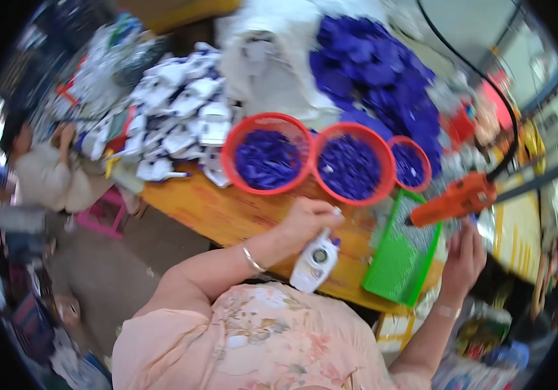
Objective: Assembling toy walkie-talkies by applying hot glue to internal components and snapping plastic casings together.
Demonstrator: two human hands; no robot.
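Observation:
My left hand is over the table's near edge, fingertips pinched around a small white bit too small to name. Just below the fingers lies a white plastic casing with a round dark dial and a purple tab; its thin stem reaches up to the hand, and whether I grip it is unclear. On the right, my right hand is raised with fingers bent together beside an orange power screwdriver hanging on a black cable. What those fingers hold, if anything, is blurred. Below the screwdriver's tip stands a green tray of small metal-coloured pieces.
Red baskets of purple parts stand across the wooden table. Behind them are piled white casings, a white sack and a heap of purple pieces. Another person sits far left near a pink stool.

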